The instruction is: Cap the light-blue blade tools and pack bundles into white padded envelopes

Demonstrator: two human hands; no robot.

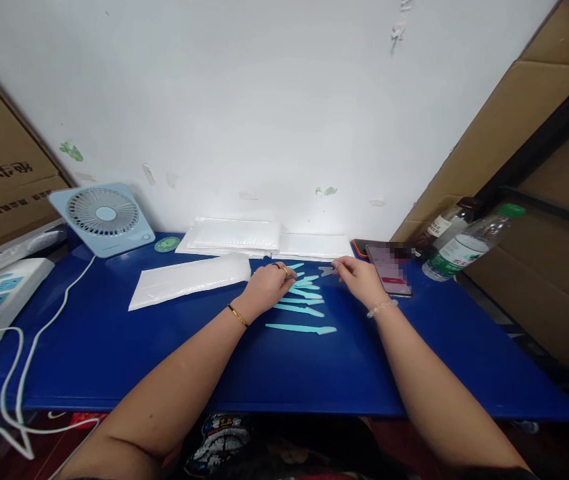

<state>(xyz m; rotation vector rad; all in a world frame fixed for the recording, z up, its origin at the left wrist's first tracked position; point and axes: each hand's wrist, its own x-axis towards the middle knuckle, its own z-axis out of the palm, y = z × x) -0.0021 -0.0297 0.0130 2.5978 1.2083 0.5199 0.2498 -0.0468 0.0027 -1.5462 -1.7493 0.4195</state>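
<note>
Several teal eyebrow razors [300, 329] lie in a loose column on the blue table, the nearest one apart from the others. At the far end of the column is my left hand [268, 287], its fingers bent and closed around one teal razor, partly covering the handles of others. My right hand [362, 280] is to the right of the razors, thumb and forefinger pinched at a small pale translucent piece [325, 271]. This piece is too small to make out clearly.
A white padded mailer [189, 280] lies left of my left hand, with stacked mailers [234, 233] against the wall. A blue fan [106, 213] and a power strip [9, 300] stand left. On the right are a phone [389, 270] and a green-capped bottle [469, 247].
</note>
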